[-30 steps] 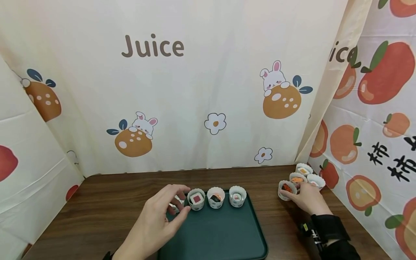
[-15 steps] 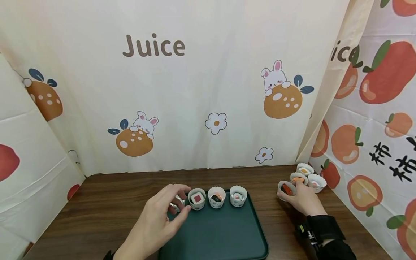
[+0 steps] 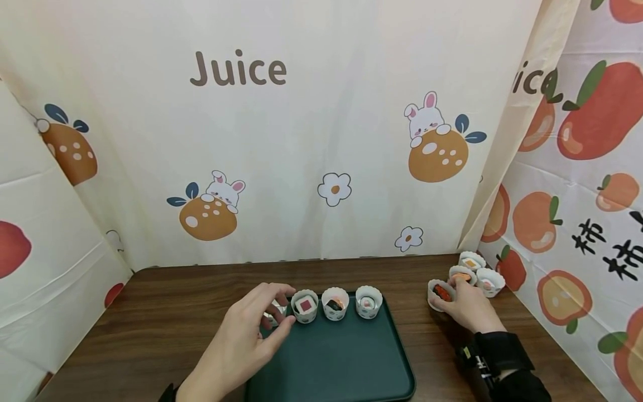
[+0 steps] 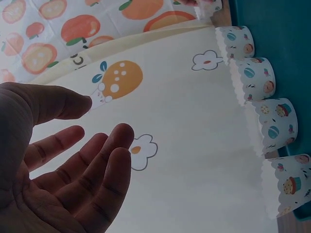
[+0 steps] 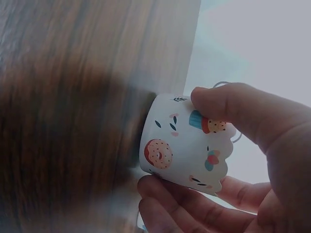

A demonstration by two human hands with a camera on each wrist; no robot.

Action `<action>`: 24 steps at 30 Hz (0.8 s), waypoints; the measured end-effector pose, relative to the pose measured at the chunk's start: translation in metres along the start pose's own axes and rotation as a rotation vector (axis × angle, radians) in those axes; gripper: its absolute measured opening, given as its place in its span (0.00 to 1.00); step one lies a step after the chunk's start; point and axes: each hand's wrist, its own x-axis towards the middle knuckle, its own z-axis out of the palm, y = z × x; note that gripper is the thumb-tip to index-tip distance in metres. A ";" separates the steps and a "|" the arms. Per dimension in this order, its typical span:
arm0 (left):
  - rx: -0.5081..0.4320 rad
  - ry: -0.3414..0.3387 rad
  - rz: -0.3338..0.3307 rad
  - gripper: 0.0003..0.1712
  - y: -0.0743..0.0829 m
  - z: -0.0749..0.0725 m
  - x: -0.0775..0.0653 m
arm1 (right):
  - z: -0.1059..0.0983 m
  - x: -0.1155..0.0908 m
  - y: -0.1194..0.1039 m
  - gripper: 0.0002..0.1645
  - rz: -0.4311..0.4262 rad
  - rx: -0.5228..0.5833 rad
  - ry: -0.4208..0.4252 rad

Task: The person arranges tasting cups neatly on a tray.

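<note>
My right hand (image 3: 469,307) grips a white paper baking cup (image 5: 180,141) by its side, the thumb on one side and fingers on the other. A red-topped sushi piece (image 3: 442,292) sits inside, and the cup stands upright at the table's right. My left hand (image 3: 241,332) hovers with loosely bent fingers by the tray's far left corner, holding nothing; the left wrist view shows a gap between its thumb and fingers. Behind those fingers, a cup (image 3: 273,317) is partly hidden. Beside it stand cups with a red-centred square piece (image 3: 304,305), a dark-and-orange piece (image 3: 334,305) and a round roll (image 3: 368,303).
The dark green tray (image 3: 331,363) lies on the brown wooden table (image 3: 150,335), its cups lined along the far edge. Three more filled cups, a back one (image 3: 472,260), a middle one (image 3: 462,273) and a right one (image 3: 489,282), cluster against the printed curtain (image 3: 577,234).
My right hand has closed its thumb and fingers on the cup with the red-topped piece, and both have shifted slightly left, away from the other cups. My left hand stays put.
</note>
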 end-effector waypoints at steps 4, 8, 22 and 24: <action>0.004 -0.008 -0.004 0.26 -0.001 0.000 0.001 | -0.004 0.000 -0.002 0.37 -0.009 -0.013 0.017; 0.006 -0.016 -0.011 0.26 -0.002 0.000 0.001 | -0.009 -0.001 -0.006 0.38 -0.025 -0.012 0.023; 0.041 -0.046 -0.093 0.28 -0.006 0.000 0.003 | -0.029 -0.013 -0.038 0.38 -0.099 0.053 0.073; 0.042 -0.050 -0.097 0.28 -0.006 0.000 0.003 | -0.031 -0.015 -0.041 0.38 -0.109 0.054 0.085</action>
